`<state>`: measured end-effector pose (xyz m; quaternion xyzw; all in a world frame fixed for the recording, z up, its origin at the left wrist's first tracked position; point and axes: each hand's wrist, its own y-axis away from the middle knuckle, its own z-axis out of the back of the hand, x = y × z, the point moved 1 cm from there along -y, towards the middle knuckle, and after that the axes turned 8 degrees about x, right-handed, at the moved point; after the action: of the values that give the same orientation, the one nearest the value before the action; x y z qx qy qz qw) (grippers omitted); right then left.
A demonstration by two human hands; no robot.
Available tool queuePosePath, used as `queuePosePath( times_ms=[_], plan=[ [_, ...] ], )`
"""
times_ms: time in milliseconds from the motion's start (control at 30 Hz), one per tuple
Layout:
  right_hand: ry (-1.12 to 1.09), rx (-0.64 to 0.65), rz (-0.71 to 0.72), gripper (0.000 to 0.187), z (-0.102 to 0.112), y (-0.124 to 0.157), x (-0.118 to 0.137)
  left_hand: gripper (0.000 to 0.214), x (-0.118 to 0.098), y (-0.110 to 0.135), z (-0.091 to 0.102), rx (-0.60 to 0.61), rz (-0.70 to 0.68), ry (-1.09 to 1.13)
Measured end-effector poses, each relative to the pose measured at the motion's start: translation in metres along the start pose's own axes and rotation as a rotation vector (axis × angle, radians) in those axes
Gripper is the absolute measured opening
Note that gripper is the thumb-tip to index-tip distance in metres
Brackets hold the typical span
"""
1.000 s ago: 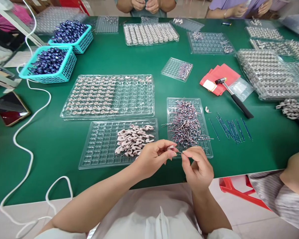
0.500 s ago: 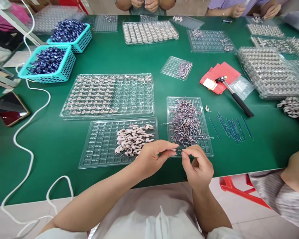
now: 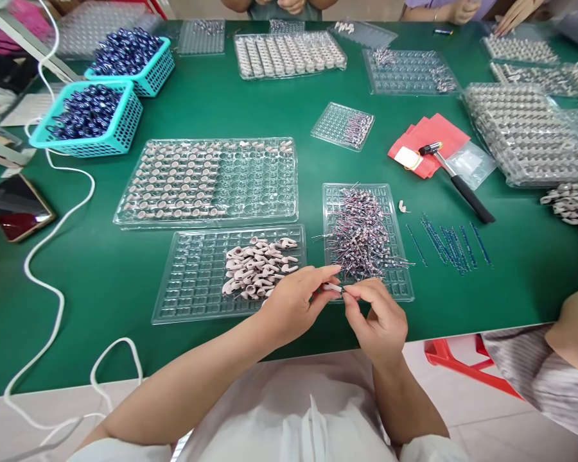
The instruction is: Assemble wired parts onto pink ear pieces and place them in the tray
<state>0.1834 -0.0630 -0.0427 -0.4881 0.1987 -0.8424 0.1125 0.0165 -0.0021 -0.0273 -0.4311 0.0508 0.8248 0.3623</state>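
Observation:
My left hand (image 3: pixel 296 301) pinches a small pale pink plastic piece (image 3: pixel 332 288) at the near table edge. My right hand (image 3: pixel 378 317) pinches a thin wire part against that piece, fingertips of both hands touching. Just beyond my left hand lies a clear tray (image 3: pixel 192 282) with a heap of pink plastic pieces (image 3: pixel 257 266). Beyond my right hand a clear tray (image 3: pixel 399 282) holds a pile of thin wire parts (image 3: pixel 359 234). A larger clear tray (image 3: pixel 264 186) farther back is partly filled with rows of pink pieces.
Several blue sticks (image 3: pixel 450 240) and a hammer (image 3: pixel 457 183) on red paper (image 3: pixel 431 138) lie to the right. Two teal baskets (image 3: pixel 89 119) of dark blue parts, a phone (image 3: pixel 17 208) and a white cable (image 3: pixel 52 282) are left. Other people's hands (image 3: pixel 291 5) work at the far edge; a person's arm (image 3: pixel 575 340) is right.
My right hand has moved a little left and closed the gap to my left hand, bringing the wire part onto the pink piece. The view has tilted slightly.

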Motion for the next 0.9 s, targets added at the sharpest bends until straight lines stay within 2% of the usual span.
queuePosePath(
  times_ms=[133, 367, 700, 900],
  plan=[
    [0.01, 0.02, 0.006, 0.028, -0.0008, -0.0007, -0.0013, 0.03, 0.0014, 0.0006, 0.0007, -0.015, -0.062, -0.091],
    [0.042, 0.055, 0.012, 0.027, -0.0012, -0.0012, -0.0021, 0.032, 0.0005, -0.0009, 0.0061, 0.043, -0.086, -0.235],
    [0.067, 0.104, 0.006, 0.024, -0.0015, -0.0009, -0.0036, 0.036, 0.0023, -0.0007, 0.0052, 0.068, -0.1, -0.27],
    [0.044, 0.12, 0.026, 0.03, -0.0016, 0.0002, -0.0056, 0.033, 0.0022, -0.0006, 0.0053, 0.083, -0.12, -0.298]
  ],
)
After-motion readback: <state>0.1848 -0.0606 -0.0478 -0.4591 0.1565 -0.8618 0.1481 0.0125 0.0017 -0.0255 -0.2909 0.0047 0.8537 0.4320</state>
